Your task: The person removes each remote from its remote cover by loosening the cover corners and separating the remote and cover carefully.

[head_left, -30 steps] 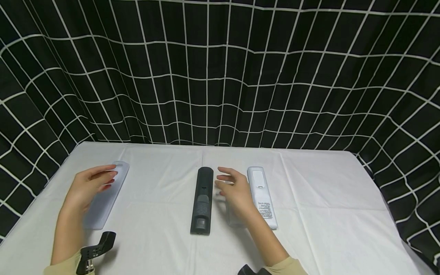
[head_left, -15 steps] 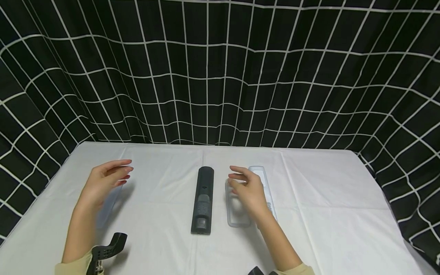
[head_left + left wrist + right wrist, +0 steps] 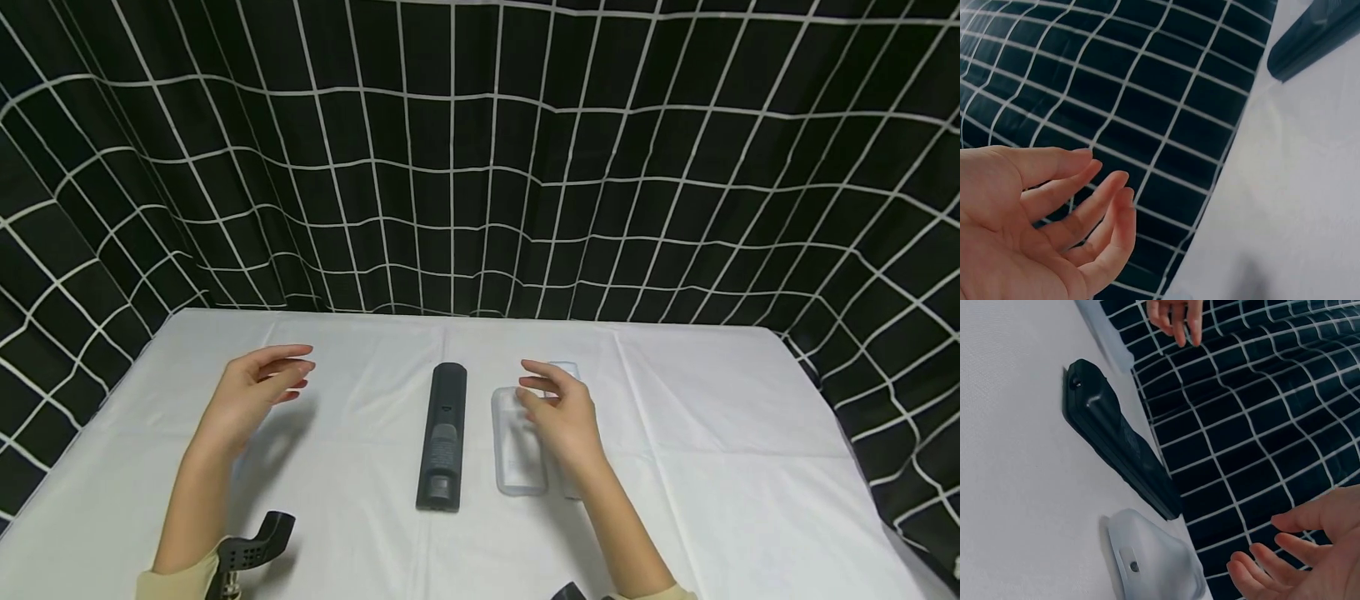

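My left hand [image 3: 251,396] is held above the left part of the white cloth, fingers loosely bent, holding nothing. A flat translucent strip [image 3: 1104,334] lies beneath it, nearly hidden in the head view. My right hand [image 3: 566,421] hovers with bent fingers and nothing in its grasp. Below it lies a white remote control [image 3: 567,367], mostly covered by the hand and forearm. Just left of it rests a clear rounded rectangular piece [image 3: 519,454], perhaps a case. Between the hands a dark remote control [image 3: 442,437] lies with its back up.
A white cloth [image 3: 720,400] covers the table. Behind and at both sides hangs a black curtain [image 3: 480,167] with a white grid. A black wrist mount [image 3: 255,546] sits on the left wrist.
Both hands have moved to the right. The left hand has come away from the translucent strip's far end; the right hand now uncovers more of the clear piece and hides more of the white remote.
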`<state>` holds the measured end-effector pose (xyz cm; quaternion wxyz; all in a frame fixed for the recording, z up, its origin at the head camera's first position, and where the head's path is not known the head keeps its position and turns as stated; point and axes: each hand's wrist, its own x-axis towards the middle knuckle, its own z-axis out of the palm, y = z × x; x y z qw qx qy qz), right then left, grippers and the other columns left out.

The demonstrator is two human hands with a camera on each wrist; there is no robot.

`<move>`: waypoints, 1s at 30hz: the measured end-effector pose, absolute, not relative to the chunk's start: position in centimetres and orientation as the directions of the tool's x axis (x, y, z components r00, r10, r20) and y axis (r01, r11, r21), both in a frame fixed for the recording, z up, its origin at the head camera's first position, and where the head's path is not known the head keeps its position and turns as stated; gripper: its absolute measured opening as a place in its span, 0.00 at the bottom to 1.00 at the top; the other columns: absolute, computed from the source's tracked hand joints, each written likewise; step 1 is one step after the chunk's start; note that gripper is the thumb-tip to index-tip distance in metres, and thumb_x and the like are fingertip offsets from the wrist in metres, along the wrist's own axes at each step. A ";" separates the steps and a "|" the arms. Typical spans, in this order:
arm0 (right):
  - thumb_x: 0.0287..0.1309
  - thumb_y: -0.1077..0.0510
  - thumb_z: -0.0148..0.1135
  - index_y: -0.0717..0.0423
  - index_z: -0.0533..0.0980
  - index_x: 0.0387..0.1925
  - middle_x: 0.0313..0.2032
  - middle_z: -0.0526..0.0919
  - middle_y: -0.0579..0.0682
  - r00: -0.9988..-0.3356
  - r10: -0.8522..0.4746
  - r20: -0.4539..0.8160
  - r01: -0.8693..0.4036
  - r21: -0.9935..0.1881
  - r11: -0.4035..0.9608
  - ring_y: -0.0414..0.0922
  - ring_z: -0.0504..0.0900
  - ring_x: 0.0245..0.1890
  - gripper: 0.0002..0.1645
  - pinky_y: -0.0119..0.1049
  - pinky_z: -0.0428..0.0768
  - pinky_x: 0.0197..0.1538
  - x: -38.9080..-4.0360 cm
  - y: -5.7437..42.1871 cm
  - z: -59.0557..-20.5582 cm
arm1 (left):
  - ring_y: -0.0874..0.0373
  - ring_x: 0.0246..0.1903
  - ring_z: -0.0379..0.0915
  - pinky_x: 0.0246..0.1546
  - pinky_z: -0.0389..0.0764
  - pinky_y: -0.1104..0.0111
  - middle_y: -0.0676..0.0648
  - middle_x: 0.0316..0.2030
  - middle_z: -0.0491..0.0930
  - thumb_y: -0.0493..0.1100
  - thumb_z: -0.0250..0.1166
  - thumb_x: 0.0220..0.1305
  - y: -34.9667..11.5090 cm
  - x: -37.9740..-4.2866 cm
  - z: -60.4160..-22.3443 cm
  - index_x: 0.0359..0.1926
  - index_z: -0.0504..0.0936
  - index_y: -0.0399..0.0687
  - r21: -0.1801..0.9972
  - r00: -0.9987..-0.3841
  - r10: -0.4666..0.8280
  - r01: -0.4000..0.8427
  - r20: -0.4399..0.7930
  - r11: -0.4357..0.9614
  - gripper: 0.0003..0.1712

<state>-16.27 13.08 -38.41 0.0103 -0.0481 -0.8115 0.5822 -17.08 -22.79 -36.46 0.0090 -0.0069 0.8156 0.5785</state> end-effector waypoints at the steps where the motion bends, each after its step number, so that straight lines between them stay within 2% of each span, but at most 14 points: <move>1: 0.71 0.65 0.62 0.62 0.76 0.68 0.61 0.83 0.67 -0.995 0.092 -0.041 0.068 -0.945 0.321 0.60 0.86 0.52 0.25 0.44 0.89 0.51 -16.3 13.2 -38.4 | 0.70 0.41 0.80 0.47 0.84 0.76 0.44 0.53 0.86 0.41 0.63 0.77 -22.5 -17.1 -36.4 0.69 0.75 0.30 0.942 -1.000 0.003 -0.019 -0.021 0.336 0.26; 12: 0.72 0.64 0.61 0.62 0.76 0.68 0.61 0.82 0.68 -0.993 0.108 -0.047 0.080 -0.941 0.329 0.59 0.86 0.53 0.26 0.35 0.88 0.49 -16.1 14.2 -38.3 | 0.65 0.43 0.81 0.47 0.84 0.74 0.34 0.58 0.84 0.40 0.62 0.77 -19.9 -17.4 -36.5 0.69 0.76 0.32 0.939 -0.999 0.045 -0.006 -0.023 0.343 0.25; 20: 0.73 0.63 0.61 0.61 0.74 0.70 0.63 0.81 0.68 -0.993 0.096 -0.071 0.100 -0.933 0.346 0.60 0.85 0.55 0.27 0.43 0.88 0.53 -15.9 14.6 -38.4 | 0.60 0.44 0.82 0.51 0.85 0.65 0.33 0.55 0.85 0.37 0.62 0.76 -17.5 -17.8 -37.0 0.66 0.78 0.31 0.950 -0.997 0.073 0.012 -0.011 0.313 0.23; 30: 0.73 0.63 0.61 0.63 0.72 0.72 0.64 0.78 0.70 -0.994 0.074 -0.083 0.103 -0.936 0.336 0.62 0.83 0.57 0.28 0.48 0.87 0.55 -16.0 15.0 -38.5 | 0.57 0.43 0.83 0.53 0.87 0.56 0.31 0.53 0.85 0.34 0.62 0.74 -14.5 -18.4 -37.5 0.64 0.80 0.30 0.969 -0.996 0.094 0.026 0.003 0.246 0.21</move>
